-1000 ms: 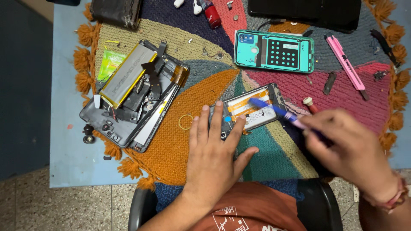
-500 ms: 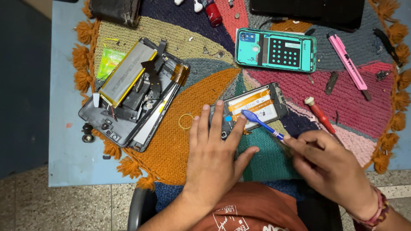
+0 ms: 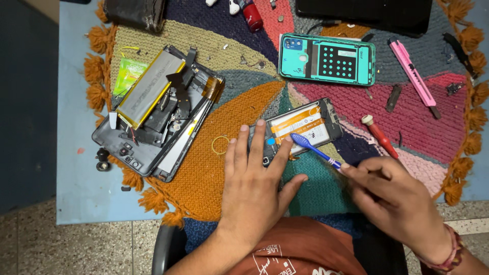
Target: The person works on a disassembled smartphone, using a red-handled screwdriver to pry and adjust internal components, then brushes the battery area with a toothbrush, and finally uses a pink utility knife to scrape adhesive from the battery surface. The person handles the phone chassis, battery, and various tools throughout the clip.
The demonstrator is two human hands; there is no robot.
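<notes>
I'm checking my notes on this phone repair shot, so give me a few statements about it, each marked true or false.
1. The left hand lies flat with its fingers on the opened phone. True.
2. The right hand holds a pink utility knife. False: it holds a blue toothbrush, whose head rests on the phone; the pink utility knife lies untouched further back on the mat.
3. The teal back cover lies apart from the phone, beyond it. True.
4. The red-handled screwdriver is in the left hand. False: it lies on the woven mat, right of the phone.
5. The dismantled tablet lies to the right of both hands. False: it lies to their left.
</notes>
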